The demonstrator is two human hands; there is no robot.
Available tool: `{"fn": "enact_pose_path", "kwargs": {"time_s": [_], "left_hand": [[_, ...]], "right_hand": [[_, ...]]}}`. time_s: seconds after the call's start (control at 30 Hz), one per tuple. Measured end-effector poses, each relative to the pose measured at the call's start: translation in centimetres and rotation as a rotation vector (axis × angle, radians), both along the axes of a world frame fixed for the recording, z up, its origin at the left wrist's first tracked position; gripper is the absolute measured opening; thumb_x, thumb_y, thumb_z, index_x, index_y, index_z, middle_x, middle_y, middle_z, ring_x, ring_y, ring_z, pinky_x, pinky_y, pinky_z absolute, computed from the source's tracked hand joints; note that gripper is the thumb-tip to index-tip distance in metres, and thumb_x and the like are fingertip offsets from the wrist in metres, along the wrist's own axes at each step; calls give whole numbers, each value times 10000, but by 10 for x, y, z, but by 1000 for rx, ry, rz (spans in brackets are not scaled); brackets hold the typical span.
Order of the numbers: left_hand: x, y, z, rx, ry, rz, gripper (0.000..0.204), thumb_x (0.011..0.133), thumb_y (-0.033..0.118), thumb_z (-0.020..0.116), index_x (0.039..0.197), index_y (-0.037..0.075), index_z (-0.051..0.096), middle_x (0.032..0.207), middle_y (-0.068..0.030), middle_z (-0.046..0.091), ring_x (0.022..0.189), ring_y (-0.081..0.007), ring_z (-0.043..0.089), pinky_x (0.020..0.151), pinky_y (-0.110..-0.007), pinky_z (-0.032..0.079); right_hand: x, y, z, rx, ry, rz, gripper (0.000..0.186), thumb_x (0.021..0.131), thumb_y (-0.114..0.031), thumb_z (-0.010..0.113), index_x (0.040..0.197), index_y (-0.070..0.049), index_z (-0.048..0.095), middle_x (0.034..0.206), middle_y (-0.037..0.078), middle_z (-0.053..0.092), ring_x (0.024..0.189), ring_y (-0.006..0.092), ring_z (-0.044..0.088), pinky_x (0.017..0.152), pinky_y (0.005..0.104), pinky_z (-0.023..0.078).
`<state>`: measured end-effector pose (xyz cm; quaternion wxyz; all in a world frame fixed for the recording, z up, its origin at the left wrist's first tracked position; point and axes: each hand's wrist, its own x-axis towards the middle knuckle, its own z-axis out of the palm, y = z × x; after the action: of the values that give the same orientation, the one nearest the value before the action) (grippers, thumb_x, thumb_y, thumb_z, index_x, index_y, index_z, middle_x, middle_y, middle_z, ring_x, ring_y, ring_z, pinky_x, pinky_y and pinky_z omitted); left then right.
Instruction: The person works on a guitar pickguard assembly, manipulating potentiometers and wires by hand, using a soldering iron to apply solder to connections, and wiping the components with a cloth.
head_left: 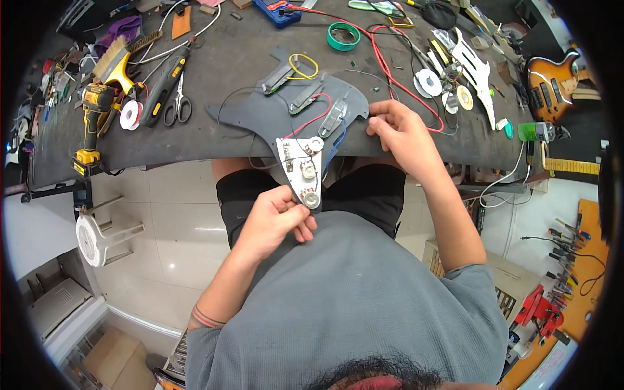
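A dark guitar pickguard (246,117), face down, overhangs the bench's front edge. It carries three elongated pickups with yellow, red and blue wires, plus a silver plate (291,156) with three pots and a switch. My left hand (276,221) grips the narrow lower tip of the pickguard, beside the lowest pot, below the bench edge. My right hand (400,133) is at the pickguard's right edge, thumb and index closed around that rim. A thin black wire loops over the board.
The dark bench (195,140) holds a yellow drill (97,107), a brush, scissors (179,107), solder spools, red cables, green tape (343,38) and a white pickguard (474,71). A sunburst guitar (546,84) lies right; a white stool (91,240) stands lower left.
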<state>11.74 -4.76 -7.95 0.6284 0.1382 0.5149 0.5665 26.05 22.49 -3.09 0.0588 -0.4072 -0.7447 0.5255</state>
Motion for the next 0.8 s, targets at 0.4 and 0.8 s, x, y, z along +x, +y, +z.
{"fn": "enact_pose_path", "kwargs": {"time_s": [0.4, 0.8], "left_hand": [[27, 63, 1, 127, 57, 206, 170, 1052, 119, 664, 1050, -44, 711, 846, -158, 775, 642, -208, 754, 576, -299, 604], [12, 96, 2, 117, 109, 199, 245, 1077, 210, 685, 1006, -24, 700, 812, -139, 765, 629, -193, 748, 546, -293, 586]], "right_hand": [[-61, 26, -3, -137, 362, 206, 459, 1049, -4, 572, 1506, 25, 592, 1348, 88, 745, 937, 99, 617, 817, 259, 539], [7, 81, 47, 320, 257, 77, 276, 1047, -71, 632, 1303, 7, 702, 1157, 125, 784, 1005, 199, 718, 918, 362, 566]]}}
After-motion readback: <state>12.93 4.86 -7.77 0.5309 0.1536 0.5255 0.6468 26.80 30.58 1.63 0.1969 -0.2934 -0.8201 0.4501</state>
